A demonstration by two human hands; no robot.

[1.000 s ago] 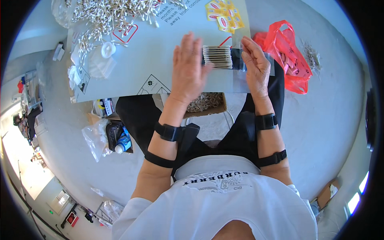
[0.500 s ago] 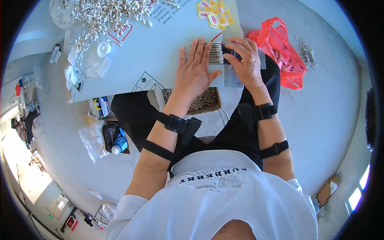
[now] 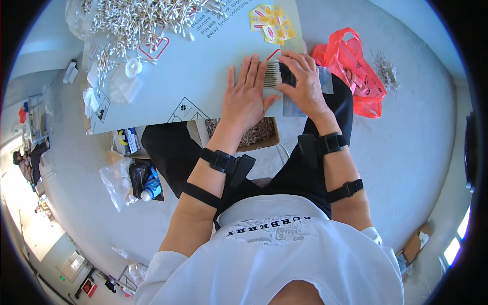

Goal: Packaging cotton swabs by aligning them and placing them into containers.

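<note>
Presently, the left hand [image 3: 247,94] lies flat over the left part of a row of swabs [image 3: 273,75], hiding that end; its fingers lie close together, the little finger slightly off, the thumb spread wide. The right hand [image 3: 304,86] is at the row's right end, thumb and forefinger apart and curved; whether they are clamped on anything cannot be told. The row lies between the hands, near the front edge of the board [image 3: 168,68]; a dark strip [image 3: 288,77] beside it is partly covered by the right hand; clear film [image 3: 293,108] shows below that hand, its outline hard to trace.

The swab pile [image 3: 137,23] is cut off by the upper edge; so is the slanted lettering [image 3: 211,23] beside it, partly legible. Yellow packets [image 3: 274,31] carry red oval marks, their fine print too small to read; the red bag [image 3: 373,91] bears dark print, creased past reading; the shirt [image 3: 305,264] shows dark capitals, legible though upside down, and a grey emblem; the carton [image 3: 277,136] is partly hidden by board and left forearm [image 3: 206,183].
</note>
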